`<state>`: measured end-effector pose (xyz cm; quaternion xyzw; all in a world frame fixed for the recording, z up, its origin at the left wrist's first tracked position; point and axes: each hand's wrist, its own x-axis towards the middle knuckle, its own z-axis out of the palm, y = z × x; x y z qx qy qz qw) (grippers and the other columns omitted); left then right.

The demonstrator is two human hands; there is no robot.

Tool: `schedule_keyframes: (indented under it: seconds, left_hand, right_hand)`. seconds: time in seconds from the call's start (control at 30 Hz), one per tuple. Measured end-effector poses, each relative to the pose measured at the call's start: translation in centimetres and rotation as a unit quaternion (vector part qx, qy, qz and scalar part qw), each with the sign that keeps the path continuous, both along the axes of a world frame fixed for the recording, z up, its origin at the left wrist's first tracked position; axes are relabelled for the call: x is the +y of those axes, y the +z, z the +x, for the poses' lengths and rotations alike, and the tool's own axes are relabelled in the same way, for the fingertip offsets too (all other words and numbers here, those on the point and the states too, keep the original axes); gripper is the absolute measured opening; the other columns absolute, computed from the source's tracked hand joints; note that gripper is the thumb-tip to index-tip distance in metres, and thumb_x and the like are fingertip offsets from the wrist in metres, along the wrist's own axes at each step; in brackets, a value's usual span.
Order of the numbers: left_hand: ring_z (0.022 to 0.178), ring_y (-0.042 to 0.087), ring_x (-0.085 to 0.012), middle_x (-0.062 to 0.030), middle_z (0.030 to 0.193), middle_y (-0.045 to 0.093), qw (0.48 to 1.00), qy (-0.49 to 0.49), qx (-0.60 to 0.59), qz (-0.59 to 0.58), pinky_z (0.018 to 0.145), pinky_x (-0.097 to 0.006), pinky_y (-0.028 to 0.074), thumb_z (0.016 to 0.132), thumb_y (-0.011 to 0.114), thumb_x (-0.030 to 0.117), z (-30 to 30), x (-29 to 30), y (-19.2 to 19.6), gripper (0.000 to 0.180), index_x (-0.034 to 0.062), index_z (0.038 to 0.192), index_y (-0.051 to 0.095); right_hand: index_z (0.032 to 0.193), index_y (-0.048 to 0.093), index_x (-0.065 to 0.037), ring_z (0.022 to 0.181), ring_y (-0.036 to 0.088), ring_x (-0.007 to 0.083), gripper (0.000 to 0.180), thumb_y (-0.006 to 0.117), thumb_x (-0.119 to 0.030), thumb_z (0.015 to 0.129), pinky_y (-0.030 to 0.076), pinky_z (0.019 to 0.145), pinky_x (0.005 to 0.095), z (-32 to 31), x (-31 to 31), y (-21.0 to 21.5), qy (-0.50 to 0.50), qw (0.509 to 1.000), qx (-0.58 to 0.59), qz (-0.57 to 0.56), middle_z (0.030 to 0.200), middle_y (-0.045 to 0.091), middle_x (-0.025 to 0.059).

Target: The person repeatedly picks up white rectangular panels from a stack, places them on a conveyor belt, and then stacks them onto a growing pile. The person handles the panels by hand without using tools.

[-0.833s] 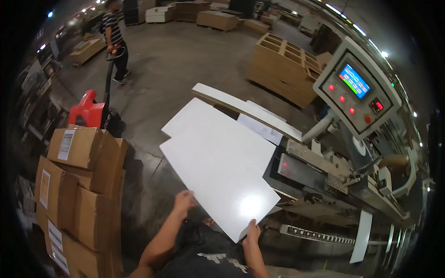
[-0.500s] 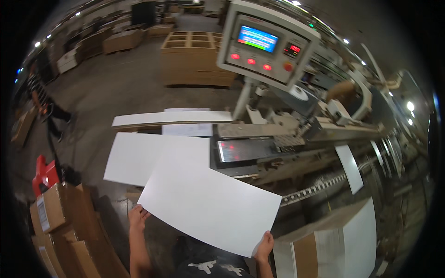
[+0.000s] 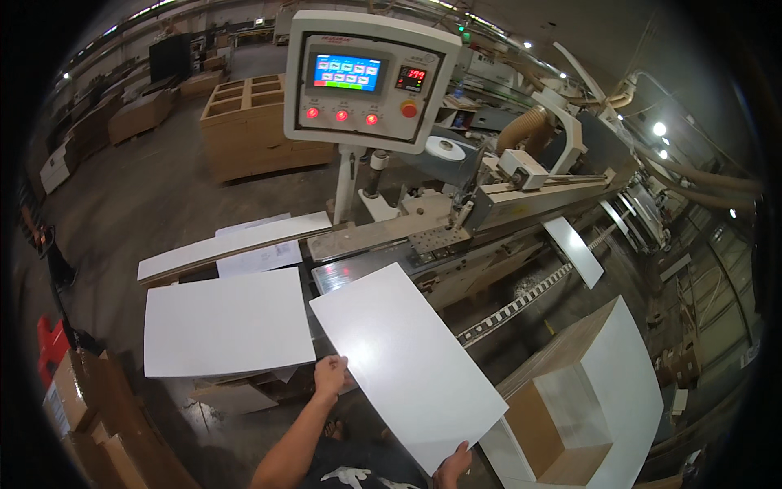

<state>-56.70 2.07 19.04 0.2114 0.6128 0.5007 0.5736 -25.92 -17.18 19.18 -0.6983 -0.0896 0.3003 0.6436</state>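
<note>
A rectangular white panel (image 3: 407, 367) is held at a slant in front of me, its far end at the machine's metal bed (image 3: 346, 271). My left hand (image 3: 331, 376) is closed on the panel's left edge, about halfway along. Down at the near end, my right hand (image 3: 453, 468) grips the edge close to the corner, thumb on top. Fingers under the board are hidden. Just left of it lies a second white panel (image 3: 228, 322), flat on a support. Whether the held panel's far end rests on the bed, I cannot tell.
A control box (image 3: 371, 81) with a lit screen stands over the machine. Right of me is a stack of boards (image 3: 627, 383); another white panel (image 3: 574, 251) sits by the conveyor chain (image 3: 521, 301). Cardboard boxes (image 3: 90, 407) are piled at lower left. A long strip (image 3: 236, 244) lies behind the second panel.
The held panel has turned so its long side points toward the machine, and it has come off the second panel. My left hand has moved right along with it. The view has swung right.
</note>
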Motion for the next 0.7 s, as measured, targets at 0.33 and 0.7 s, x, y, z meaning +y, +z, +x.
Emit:
schedule_keyframes:
  seconds: [0.33, 0.7]
  left_hand:
    - [0.056, 0.058, -0.0138, -0.0098, 0.078, 0.064, 0.997, -0.063, 0.039, 0.032, 0.052, -0.032, 0.056, 0.097, 0.059, 0.014, 2.7, 2.0, 0.0, 0.026, -0.0086, 0.109, 0.058]
    - [0.064, 0.059, -0.0216, -0.0147, 0.08, 0.062, 0.988, -0.025, 0.152, -0.002, 0.062, -0.037, 0.048, 0.101, 0.051, 0.018, 3.3, 4.5, 0.4, 0.022, -0.0037, 0.1, 0.057]
  right_hand:
    - [0.116, 0.058, 0.01, 0.091, 0.067, 0.0259, 0.04, 0.06, -0.025, 0.096, 0.053, 0.079, 0.0383, 1.1, 2.7, -0.6, 0.287, 0.945, -0.07, -0.142, 0.105, 0.068, 0.0194]
    - [0.126, 0.041, 0.018, 0.108, 0.063, 0.0412, 0.064, 0.058, -0.035, 0.094, 0.048, 0.095, 0.0441, -1.2, 5.7, -0.8, 0.281, 0.919, -0.092, -0.262, 0.121, 0.057, 0.036]
